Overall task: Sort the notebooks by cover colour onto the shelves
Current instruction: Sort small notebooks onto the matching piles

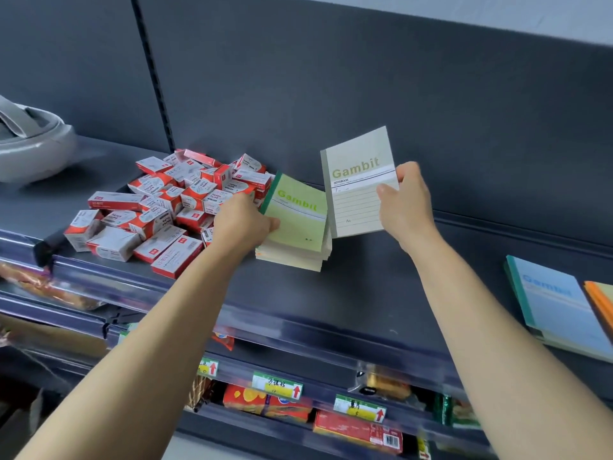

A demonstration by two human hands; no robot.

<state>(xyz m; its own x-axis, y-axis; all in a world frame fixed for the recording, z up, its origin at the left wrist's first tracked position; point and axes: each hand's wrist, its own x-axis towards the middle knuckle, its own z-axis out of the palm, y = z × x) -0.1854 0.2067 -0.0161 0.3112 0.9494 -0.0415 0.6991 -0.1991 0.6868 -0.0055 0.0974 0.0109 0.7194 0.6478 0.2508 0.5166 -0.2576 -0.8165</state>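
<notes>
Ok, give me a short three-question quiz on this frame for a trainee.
1. True or false: the right hand pinches the pale grey notebook.
2. What lies just left of the green notebook stack? A) red-and-white boxes B) an orange notebook C) a blue notebook
3. Which hand grips the green notebook stack?
Key: 1 true; 2 A; 3 the left hand.
</notes>
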